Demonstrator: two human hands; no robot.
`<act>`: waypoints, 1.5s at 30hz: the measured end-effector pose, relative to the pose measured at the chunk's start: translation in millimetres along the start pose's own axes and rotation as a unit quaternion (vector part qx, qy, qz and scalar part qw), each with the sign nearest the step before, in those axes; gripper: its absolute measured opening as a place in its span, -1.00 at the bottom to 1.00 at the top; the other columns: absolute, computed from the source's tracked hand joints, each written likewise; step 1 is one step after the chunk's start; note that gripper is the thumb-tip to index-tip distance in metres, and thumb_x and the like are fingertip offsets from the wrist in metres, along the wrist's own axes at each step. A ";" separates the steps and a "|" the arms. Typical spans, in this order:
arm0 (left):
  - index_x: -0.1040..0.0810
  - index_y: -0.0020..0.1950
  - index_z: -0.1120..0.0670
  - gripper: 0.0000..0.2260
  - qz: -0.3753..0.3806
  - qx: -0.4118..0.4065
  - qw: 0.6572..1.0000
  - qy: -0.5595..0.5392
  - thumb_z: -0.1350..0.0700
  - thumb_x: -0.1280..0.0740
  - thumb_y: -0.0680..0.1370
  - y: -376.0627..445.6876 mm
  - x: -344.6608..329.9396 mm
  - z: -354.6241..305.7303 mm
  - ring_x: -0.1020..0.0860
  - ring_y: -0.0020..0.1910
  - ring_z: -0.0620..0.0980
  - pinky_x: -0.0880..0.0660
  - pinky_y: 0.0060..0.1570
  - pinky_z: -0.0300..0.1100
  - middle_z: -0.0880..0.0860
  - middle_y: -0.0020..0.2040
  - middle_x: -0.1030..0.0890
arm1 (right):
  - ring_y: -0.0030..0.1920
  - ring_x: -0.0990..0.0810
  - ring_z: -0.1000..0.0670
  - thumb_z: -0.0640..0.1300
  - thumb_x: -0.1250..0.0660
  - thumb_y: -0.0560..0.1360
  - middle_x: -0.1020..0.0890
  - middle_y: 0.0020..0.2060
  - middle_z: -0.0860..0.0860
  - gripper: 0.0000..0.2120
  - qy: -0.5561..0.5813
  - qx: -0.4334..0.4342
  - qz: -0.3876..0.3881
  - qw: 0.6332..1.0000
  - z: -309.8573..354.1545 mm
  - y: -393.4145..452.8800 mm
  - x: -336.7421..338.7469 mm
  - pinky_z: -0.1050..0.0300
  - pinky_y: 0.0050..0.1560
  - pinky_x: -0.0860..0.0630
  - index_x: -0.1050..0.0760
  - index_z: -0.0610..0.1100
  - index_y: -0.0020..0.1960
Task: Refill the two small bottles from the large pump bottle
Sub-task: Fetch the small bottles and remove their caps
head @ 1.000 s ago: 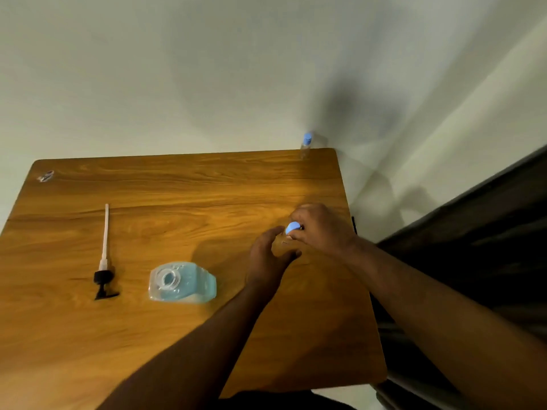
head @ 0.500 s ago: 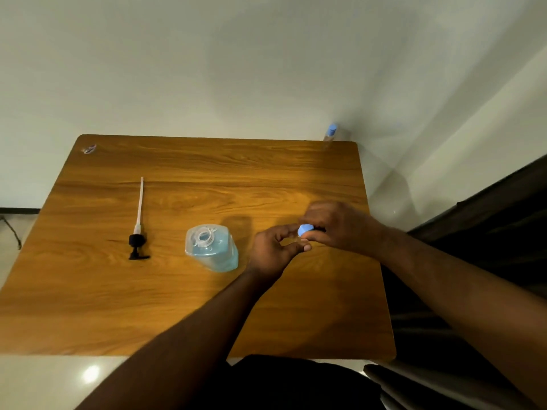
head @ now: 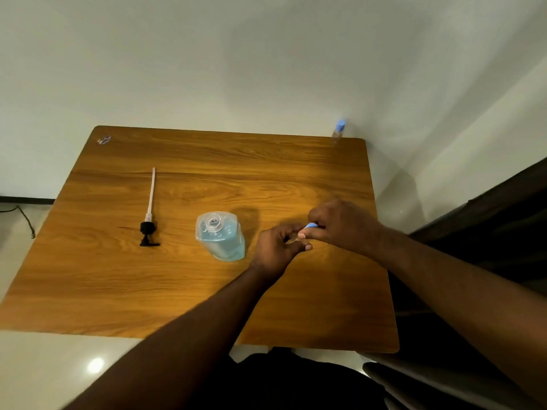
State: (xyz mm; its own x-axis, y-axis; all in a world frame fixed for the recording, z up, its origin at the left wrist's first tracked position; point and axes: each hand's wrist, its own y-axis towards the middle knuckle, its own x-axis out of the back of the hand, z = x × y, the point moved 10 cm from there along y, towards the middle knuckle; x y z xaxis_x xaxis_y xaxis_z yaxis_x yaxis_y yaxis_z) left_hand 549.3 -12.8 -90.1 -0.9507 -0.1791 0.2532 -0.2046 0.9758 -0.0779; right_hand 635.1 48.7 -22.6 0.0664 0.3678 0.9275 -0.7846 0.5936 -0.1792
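The large clear bottle (head: 220, 235) of blue liquid stands open-necked in the middle of the wooden table (head: 118, 291). Its black pump head with the long white tube (head: 149, 216) lies flat to the left. My left hand (head: 276, 250) is wrapped around a small clear bottle, mostly hidden by my fingers. My right hand (head: 340, 224) pinches that bottle's blue cap (head: 310, 225) from above. A second small bottle with a blue cap (head: 339, 131) stands upright at the table's far right corner.
A small shiny scrap (head: 103, 139) lies at the far left corner. A white wall runs behind the table and along its right side. A dark piece of furniture (head: 488, 232) stands to the right. A cable (head: 23, 217) trails on the floor at left.
The camera view has shifted, so the table sits lower and further right in frame. Both hands stay joined on the small bottle and its cap, close to the large bottle.
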 end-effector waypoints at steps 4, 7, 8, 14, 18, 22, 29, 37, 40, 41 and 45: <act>-0.69 0.08 0.10 -0.72 -0.019 0.001 0.999 0.028 0.19 -0.55 0.39 -3.7 7.6 8.0 -0.57 -0.14 -0.43 -0.44 -0.16 -0.50 -0.16 -0.09 -0.68 | 0.12 -0.54 -0.04 -0.18 -0.44 0.42 -0.57 0.14 -0.04 -0.68 0.083 0.064 0.044 0.994 26.8 -5.9 -5.4 0.03 0.05 -0.53 -0.53 -0.11 0.16; -0.67 0.14 0.06 -0.70 -0.021 0.006 0.999 0.026 0.18 -0.53 0.42 -4.8 9.4 10.0 -0.63 0.02 -0.28 -0.56 -0.01 -0.28 -0.08 0.04 -0.71 | 0.10 -0.54 -0.01 0.10 -0.42 0.42 -0.57 0.13 0.01 -0.54 0.044 0.009 0.022 0.999 22.0 -6.3 -4.3 0.06 0.00 -0.53 -0.44 -0.05 0.23; -0.67 0.14 0.03 -0.69 -0.017 0.009 0.999 0.028 0.17 -0.53 0.42 -4.4 8.5 9.9 -0.63 0.03 -0.25 -0.57 -0.01 -0.25 -0.09 0.04 -0.71 | 0.04 -0.57 -0.04 0.12 -0.38 0.44 -0.60 0.04 -0.01 -0.61 0.015 -0.008 0.012 1.000 19.7 -4.8 -4.2 0.05 -0.06 -0.52 -0.46 -0.06 0.17; -0.56 -0.19 -0.18 -0.78 -0.012 0.003 0.997 0.081 0.09 -0.54 0.39 1.1 9.5 8.5 -0.47 -0.32 -0.37 -0.33 -0.34 -0.49 -0.33 -0.34 -0.55 | 0.01 -0.53 -0.05 -0.24 -0.24 0.55 -0.57 0.02 -0.06 -0.78 -0.067 0.094 0.036 0.993 39.3 -1.0 -7.0 0.00 -0.01 -0.53 -0.50 -0.11 0.17; -0.62 0.02 0.01 -0.81 0.029 -0.002 0.997 0.078 0.07 -0.51 0.44 4.8 2.2 12.3 -0.58 -0.15 -0.15 -0.52 -0.19 -0.18 -0.13 -0.18 -0.63 | -0.03 -0.49 -0.02 -0.25 -0.21 0.57 -0.55 -0.02 -0.04 -0.85 -0.150 0.208 0.019 0.966 52.1 -9.5 -8.5 0.06 -0.16 -0.54 -0.48 -0.07 0.08; -0.54 -0.06 -0.06 -0.83 0.076 -0.028 0.992 0.099 0.18 -0.46 0.48 6.1 -4.0 10.6 -0.55 -0.15 -0.30 -0.46 -0.19 -0.33 -0.17 -0.19 -0.59 | -0.17 -0.53 -0.03 -0.23 -0.35 0.51 -0.57 -0.14 -0.07 -0.93 -0.215 0.294 0.012 0.931 61.4 -20.5 -19.0 0.08 -0.32 -0.55 -0.50 -0.13 -0.02; -0.51 -0.09 0.03 -0.79 0.125 -0.044 0.982 0.132 0.35 -0.36 0.50 12.9 -15.4 15.6 -0.46 -0.30 -0.31 -0.32 -0.30 -0.41 -0.15 -0.28 -0.50 | -0.18 -0.49 -0.04 -0.36 -0.22 0.54 -0.53 -0.14 -0.08 -0.85 -0.238 0.365 -0.040 0.899 61.2 -27.3 -28.2 0.07 -0.30 -0.55 -0.47 -0.15 -0.01; -0.61 0.09 0.08 -0.70 0.052 0.059 0.997 0.023 0.27 -0.53 0.40 17.0 -0.9 50.5 -0.61 0.01 0.03 -0.57 0.00 -0.11 0.01 -0.01 -0.64 | 0.00 -0.51 -0.07 -0.41 -0.30 0.42 -0.58 -0.02 -0.08 -0.73 -0.037 0.105 -0.146 0.983 1.7 -14.2 -18.3 0.07 -0.05 -0.45 -0.53 -0.15 0.06; -0.58 0.05 0.03 -0.70 0.023 0.079 0.996 0.019 0.28 -0.53 0.39 16.6 5.5 63.1 -0.59 0.02 -0.01 -0.53 0.08 -0.04 -0.05 -0.02 -0.63 | 0.09 -0.51 -0.07 -0.47 -0.34 0.37 -0.59 0.05 -0.05 -0.65 0.171 -0.083 -0.178 0.965 -43.9 -20.3 -47.3 0.10 0.05 -0.42 -0.53 -0.15 0.06; -0.56 0.04 0.03 -0.70 0.018 0.086 0.996 0.017 0.29 -0.52 0.40 15.6 6.9 67.3 -0.58 0.01 -0.05 -0.53 0.07 -0.07 -0.08 -0.04 -0.61 | 0.11 -0.50 -0.03 -0.50 -0.32 0.37 -0.58 0.08 -0.05 -0.62 0.233 -0.131 -0.177 0.947 -53.0 -22.6 -61.6 0.15 0.07 -0.43 -0.52 -0.16 0.09; -0.54 0.04 0.05 -0.70 0.016 0.100 0.994 0.035 0.32 -0.50 0.41 11.4 6.2 83.3 -0.57 0.01 -0.08 -0.53 0.03 -0.20 -0.06 -0.05 -0.59 | 0.04 -0.48 0.05 -0.49 -0.28 0.39 -0.52 0.03 -0.05 -0.68 0.304 -0.216 -0.174 0.911 -65.3 -22.4 -109.9 0.26 0.02 -0.39 -0.54 -0.17 0.02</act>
State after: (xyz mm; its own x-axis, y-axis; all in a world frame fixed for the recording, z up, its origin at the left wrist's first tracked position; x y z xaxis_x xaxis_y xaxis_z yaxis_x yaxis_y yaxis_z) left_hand 521.6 -13.3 -169.7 -0.9403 -0.1329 0.3132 -0.2238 0.9350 -0.2752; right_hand 685.6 41.8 -142.0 0.6973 0.3539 0.6234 -0.3430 0.9283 -0.1433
